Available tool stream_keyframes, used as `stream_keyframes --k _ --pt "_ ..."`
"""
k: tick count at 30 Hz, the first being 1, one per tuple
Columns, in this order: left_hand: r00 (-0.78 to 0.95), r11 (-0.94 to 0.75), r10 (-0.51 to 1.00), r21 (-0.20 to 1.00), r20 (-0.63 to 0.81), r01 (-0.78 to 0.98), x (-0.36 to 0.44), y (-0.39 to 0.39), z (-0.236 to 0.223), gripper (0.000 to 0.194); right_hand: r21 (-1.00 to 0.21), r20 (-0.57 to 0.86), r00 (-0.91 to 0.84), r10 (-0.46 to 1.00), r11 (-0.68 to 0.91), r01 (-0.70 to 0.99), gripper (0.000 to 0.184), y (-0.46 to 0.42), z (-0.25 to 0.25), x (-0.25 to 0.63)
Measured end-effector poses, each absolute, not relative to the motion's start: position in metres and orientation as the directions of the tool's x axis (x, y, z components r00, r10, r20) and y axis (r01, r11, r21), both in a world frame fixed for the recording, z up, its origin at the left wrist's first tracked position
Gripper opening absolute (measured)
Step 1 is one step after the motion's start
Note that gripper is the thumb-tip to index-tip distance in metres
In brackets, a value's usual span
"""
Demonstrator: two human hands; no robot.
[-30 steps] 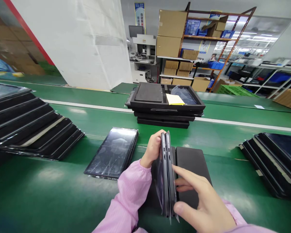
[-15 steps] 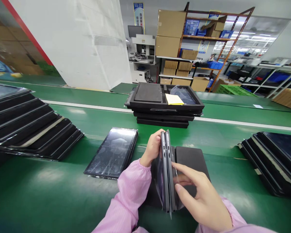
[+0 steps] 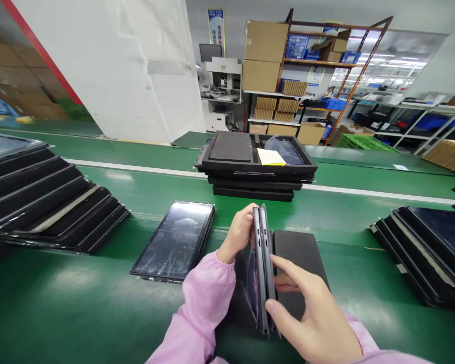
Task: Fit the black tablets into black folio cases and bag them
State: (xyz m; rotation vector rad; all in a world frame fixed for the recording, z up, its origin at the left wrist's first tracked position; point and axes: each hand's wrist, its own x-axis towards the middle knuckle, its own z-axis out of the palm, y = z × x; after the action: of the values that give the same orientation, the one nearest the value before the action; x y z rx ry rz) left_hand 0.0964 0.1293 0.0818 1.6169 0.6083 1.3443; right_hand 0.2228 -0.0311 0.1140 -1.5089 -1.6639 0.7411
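Observation:
Two thin grey tablets (image 3: 263, 263) stand on edge, pressed together, in front of me on the green belt. My left hand (image 3: 239, 233) grips their far end from the left, fingers curled over the top. My right hand (image 3: 314, 316) holds their near end from the right, thumb on the edge and fingers along the side. Clear plastic wrap (image 3: 248, 275) hangs off the left tablet. A flat black case (image 3: 298, 258) lies just right of them, under my right fingers.
A wrapped tablet (image 3: 174, 240) lies flat to the left. Fanned rows of dark tablets lie at far left (image 3: 45, 194) and far right (image 3: 428, 253). A stack of black foam trays (image 3: 256, 169) sits ahead on the belt. Shelves with cartons stand behind.
My right hand has slid a little along the near edge of the tablets, and its fingers have shifted. The left hand and the tablets stay where they were.

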Motion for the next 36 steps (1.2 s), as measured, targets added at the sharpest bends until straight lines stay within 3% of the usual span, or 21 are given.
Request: stream_keyframes --k 6,14,19,27,30,36 --pt "0.284 -0.439 0.835 0.881 0.472 -0.175 0.097 0.130 0.080 0.071 -0.742 0.269 -0.067 0.961 0.251 0.621 0.077 -0.035 0.107 0.218" --pt "0.261 -0.413 0.855 0.893 0.447 -0.178 0.097 0.134 0.078 0.071 -0.787 0.002 -0.242 0.970 0.151 0.599 0.087 -0.025 0.146 0.211" --pt "0.250 -0.411 0.859 0.892 0.448 -0.185 0.097 0.135 0.078 0.070 -0.757 -0.007 -0.261 0.965 0.166 0.632 0.089 -0.025 0.143 0.212" --pt "0.275 -0.427 0.846 0.889 0.457 -0.164 0.098 0.132 0.081 0.070 -0.829 0.018 -0.259 0.966 0.160 0.536 0.091 -0.026 0.140 0.220" --pt "0.292 -0.433 0.837 0.886 0.463 -0.164 0.098 0.130 0.082 0.071 -0.860 0.046 -0.237 0.970 0.159 0.485 0.084 -0.027 0.143 0.221" --pt "0.322 -0.461 0.814 0.875 0.484 -0.149 0.099 0.127 0.084 0.072 -0.846 0.215 -0.032 0.976 0.202 0.494 0.058 -0.031 0.124 0.217"
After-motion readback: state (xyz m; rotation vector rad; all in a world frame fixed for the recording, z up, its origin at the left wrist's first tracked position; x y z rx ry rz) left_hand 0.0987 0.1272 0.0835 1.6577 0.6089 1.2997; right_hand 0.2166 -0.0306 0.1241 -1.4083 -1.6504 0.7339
